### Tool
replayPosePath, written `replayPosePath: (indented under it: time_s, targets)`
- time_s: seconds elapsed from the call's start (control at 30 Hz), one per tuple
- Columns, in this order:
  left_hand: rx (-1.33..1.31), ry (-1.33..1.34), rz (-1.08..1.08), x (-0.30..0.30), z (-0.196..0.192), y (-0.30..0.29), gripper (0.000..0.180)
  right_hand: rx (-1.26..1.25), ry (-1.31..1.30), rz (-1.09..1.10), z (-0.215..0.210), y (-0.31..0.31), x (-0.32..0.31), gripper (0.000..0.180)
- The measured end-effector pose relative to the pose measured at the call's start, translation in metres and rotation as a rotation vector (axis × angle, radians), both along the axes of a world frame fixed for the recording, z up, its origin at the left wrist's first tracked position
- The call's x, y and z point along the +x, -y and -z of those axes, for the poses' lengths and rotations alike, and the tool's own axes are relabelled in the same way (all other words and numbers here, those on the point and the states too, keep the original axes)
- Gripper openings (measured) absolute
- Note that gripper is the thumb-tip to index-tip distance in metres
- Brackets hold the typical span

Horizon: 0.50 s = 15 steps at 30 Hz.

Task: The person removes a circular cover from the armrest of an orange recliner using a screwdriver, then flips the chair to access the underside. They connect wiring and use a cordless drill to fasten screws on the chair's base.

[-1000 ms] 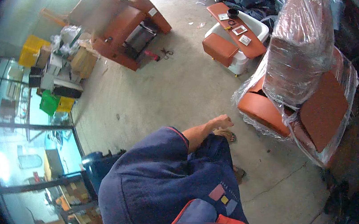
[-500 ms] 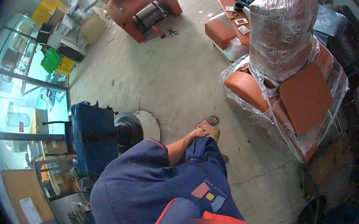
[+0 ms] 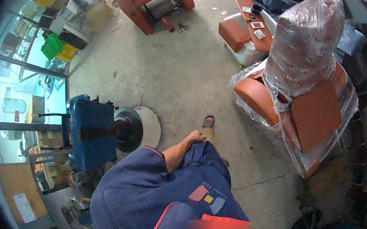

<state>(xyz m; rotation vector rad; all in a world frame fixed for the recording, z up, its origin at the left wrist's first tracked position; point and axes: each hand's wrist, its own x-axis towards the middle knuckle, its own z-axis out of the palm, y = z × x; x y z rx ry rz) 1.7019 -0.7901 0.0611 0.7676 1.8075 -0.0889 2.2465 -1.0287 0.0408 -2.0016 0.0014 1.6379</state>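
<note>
My left hand (image 3: 196, 136) comes out of the left sleeve of my navy polo shirt (image 3: 156, 189). Its fingers are curled closed at the lower edge of my dark blue shorts (image 3: 201, 152), gripping the cloth just above the bare leg. What lies inside the fingers is partly hidden. One foot in a dark sandal (image 3: 209, 121) stands on the concrete floor beyond the hand. My right hand is out of the picture.
Left stands a blue padded seat (image 3: 94, 133) on a round base (image 3: 149, 131). At right is a brown armchair wrapped in clear plastic (image 3: 307, 42), beside a brown and white footrest unit (image 3: 234, 34). Another brown chair (image 3: 154, 1) and piled boxes (image 3: 69, 16) are farther off.
The left hand has shifted slightly left and stays closed at the shorts. The sandalled foot shows more fully ahead. The view has shifted, so the chairs sit differently in it.
</note>
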Motion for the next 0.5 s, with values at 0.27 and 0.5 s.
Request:
replayPosePath:
  time_s: [0.27,0.5]
  targets:
    - [0.061,0.178,-0.362,-0.141,-0.003,-0.068,0.047,-0.064,0.009,-0.29,-0.044,-0.186,-0.138,0.013]
    - [0.399,0.167,-1.012,-0.33,-0.052,-0.103,0.038,-0.096,0.005,-0.724,-0.061,-0.377,-0.292,0.013]
